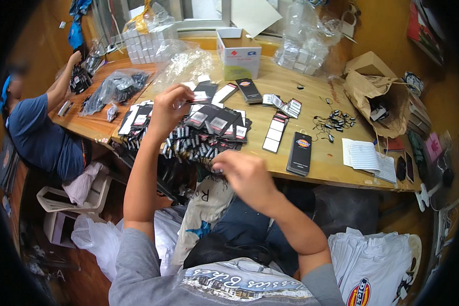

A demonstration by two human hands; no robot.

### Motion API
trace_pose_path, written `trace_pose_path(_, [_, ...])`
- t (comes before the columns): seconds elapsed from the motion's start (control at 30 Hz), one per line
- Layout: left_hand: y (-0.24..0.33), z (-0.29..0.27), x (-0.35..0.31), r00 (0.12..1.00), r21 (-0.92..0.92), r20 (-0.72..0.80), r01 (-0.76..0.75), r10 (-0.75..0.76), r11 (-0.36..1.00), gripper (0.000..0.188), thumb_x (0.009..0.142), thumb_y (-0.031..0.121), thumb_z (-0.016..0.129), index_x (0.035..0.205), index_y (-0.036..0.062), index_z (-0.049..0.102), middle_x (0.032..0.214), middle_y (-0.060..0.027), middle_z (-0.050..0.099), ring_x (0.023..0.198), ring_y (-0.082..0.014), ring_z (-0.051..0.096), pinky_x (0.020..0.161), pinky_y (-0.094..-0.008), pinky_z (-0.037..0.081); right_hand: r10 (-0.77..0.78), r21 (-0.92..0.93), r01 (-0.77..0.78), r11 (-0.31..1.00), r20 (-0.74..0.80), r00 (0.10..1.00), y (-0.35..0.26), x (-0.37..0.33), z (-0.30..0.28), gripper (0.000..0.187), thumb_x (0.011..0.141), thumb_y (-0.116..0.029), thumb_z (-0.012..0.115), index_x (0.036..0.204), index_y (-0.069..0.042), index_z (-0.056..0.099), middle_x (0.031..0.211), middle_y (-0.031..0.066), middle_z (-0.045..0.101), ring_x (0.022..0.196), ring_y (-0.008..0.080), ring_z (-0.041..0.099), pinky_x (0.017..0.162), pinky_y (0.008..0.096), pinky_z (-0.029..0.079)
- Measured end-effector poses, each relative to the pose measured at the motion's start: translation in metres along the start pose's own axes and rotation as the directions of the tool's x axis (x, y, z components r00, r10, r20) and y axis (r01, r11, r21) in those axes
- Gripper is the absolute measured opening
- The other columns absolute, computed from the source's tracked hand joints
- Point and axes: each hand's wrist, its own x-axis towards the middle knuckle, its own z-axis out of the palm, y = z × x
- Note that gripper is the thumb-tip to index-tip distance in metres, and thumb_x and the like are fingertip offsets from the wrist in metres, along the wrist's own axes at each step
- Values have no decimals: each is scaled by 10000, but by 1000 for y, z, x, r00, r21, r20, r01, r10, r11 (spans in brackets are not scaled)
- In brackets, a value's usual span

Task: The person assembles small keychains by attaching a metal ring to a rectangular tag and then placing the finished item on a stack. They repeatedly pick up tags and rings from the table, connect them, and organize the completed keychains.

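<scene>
My left hand (171, 109) is raised over the table, its thumb and fingers pinched at the edge of a black hang tag (205, 91) with a white sticker. Lower and to the right, my right hand (247, 176) is partly blurred, its fingers closed together at the table's front edge; what they hold, if anything, is hidden. Between the hands lies a loose pile of black hang tags (217, 121) with white stickers. Many small cords with black-and-silver ends (188, 144) spill from that pile over the edge.
Tag stacks (299, 153), sticker strips (274, 133) and tangled cords (336, 122) lie to the right, near a notebook (364, 157) and paper bag (380, 99). A white box (239, 56) stands behind. At left, another person (43, 127) sits handling things. White shirts (370, 265) are stacked below right.
</scene>
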Motion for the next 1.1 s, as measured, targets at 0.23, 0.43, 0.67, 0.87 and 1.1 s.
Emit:
trace_pose_path(0.23, [-56,3,-11,946,353,302,3,-117,936,333,539,-165,467,808,3,569,808,-123,548,843,-285,473,751,-324,386,-36,-95,68,993,310,950,12,-36,-14,143,714,-135,581,817,-35,571,778,99,573,719,252,559,638,309,452])
trace_pose_path(0.43, [-4,72,26,905,9,424,28,-29,1000,270,658,12,580,927,9,553,912,-121,531,883,-267,485,800,-318,377,533,-563,-401,723,85,842,99,-21,-135,688,471,-253,746,1068,-23,494,1047,135,475,1005,255,448,856,312,351])
trace_pose_path(0.67, [0,191,45,664,194,737,-30,-126,980,815,421,420,766,1096,74,471,1091,-171,395,1062,-335,323,899,-389,307,631,-569,-377,730,351,692,139,-8,-141,941,377,-280,788,1177,-8,376,1132,159,396,1093,305,360,924,318,301])
trace_pose_path(0.87, [4,197,54,636,251,754,-50,-163,967,807,392,407,775,1061,80,464,1053,-155,405,1047,-330,330,883,-393,317,687,-663,-396,635,251,682,130,-3,-136,896,359,-248,802,1138,-24,421,1124,128,413,1105,285,357,909,329,329])
trace_pose_path(1.1, [3,202,49,870,85,465,139,-163,987,499,520,148,744,906,34,449,857,-131,526,837,-277,502,694,-355,418,629,-637,-407,655,161,761,118,0,-132,747,385,-168,791,1047,-35,471,1062,129,437,1051,284,400,868,340,359])
